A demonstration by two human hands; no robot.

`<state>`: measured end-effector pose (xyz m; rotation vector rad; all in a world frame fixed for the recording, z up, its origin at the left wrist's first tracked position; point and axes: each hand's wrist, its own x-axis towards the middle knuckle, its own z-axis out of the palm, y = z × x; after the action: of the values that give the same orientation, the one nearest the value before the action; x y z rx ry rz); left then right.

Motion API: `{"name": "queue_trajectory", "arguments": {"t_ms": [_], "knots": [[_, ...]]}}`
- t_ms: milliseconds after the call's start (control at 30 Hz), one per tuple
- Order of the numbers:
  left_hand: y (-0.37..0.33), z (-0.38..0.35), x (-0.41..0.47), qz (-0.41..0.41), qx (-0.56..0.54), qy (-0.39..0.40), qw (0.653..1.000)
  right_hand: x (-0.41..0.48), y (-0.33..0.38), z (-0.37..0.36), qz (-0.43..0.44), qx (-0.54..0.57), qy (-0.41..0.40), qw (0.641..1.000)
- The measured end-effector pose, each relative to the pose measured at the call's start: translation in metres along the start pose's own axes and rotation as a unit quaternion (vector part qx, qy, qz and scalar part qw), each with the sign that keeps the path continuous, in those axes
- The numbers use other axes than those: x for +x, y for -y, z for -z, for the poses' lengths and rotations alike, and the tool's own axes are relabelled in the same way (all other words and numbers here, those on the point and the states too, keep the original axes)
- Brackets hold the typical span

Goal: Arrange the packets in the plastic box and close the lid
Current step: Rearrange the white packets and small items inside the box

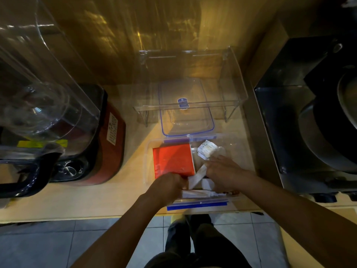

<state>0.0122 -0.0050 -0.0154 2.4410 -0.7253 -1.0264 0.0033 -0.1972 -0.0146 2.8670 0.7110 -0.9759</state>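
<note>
A clear plastic box with blue clips stands open at the counter's front edge. An orange packet lies flat in its left half. A white packet sits tilted at the back right, and other white packets lie in the middle. My left hand is closed on the orange packet's near edge. My right hand rests fingers down on the white packets; its grip is hidden. The clear lid with a blue seal lies behind the box.
A clear acrylic rack stands over the lid at the back. A red and black blender with a clear cover sits to the left. A dark appliance fills the right side. Below the counter edge are floor tiles and my legs.
</note>
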Motion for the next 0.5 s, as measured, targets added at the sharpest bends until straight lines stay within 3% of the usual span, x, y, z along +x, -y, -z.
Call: {"name": "queue_trajectory", "arguments": {"t_ms": [133,333,500], "knots": [[0.000,-0.001,-0.001,-0.013,0.004,-0.014,1.000,-0.002,0.005,0.006,0.013,-0.039,0.010,0.999],[0.000,-0.002,-0.001,-0.041,0.029,-0.051,0.997,-0.021,-0.015,0.032,-0.038,0.141,-0.050,0.988],[0.001,-0.004,-0.003,-0.071,0.052,-0.053,0.995,-0.004,-0.018,0.039,-0.083,0.152,-0.105,0.979]]}}
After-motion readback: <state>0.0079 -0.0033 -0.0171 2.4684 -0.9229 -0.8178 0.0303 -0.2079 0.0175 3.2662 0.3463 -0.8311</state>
